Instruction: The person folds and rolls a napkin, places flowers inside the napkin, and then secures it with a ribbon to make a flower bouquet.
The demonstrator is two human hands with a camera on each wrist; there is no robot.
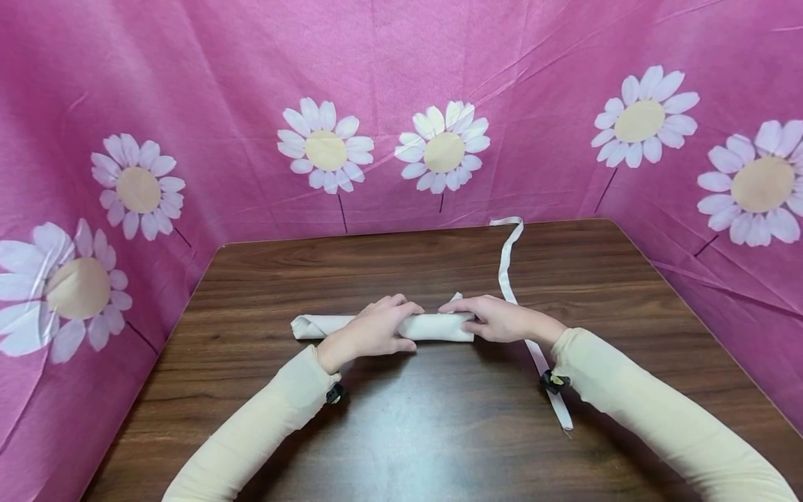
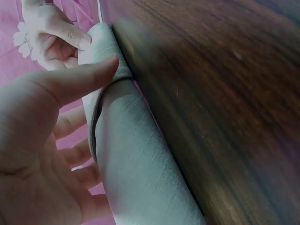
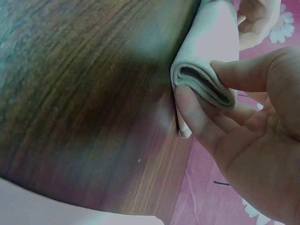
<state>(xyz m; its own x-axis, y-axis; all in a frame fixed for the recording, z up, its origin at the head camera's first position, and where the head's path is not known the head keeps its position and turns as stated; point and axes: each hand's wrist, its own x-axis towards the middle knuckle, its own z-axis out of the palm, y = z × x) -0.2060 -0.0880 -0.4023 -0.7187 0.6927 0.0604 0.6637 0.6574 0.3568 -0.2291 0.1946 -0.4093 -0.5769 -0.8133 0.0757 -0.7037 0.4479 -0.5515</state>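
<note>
Clamped on one end of a rolled white cloth (image 1: 436, 328), the right hand (image 1: 498, 318) pinches its layers between thumb and fingers, as seen from my remote station. Left of that grip, the left hand (image 1: 375, 328) holds the cloth, thumb on the near side, fingers on the far side. The cloth lies on a wooden table (image 1: 389, 425) under both hands; a white strap (image 1: 505, 265) passes beneath the right wrist

A small curtained-off work corner: a dark wood-grain tabletop (image 1: 251, 282) enclosed on three sides by creased pink fabric (image 1: 533, 174) printed with large white daisies (image 1: 444, 152). The fabric hides the room beyond, so its kind cannot be told.
</note>
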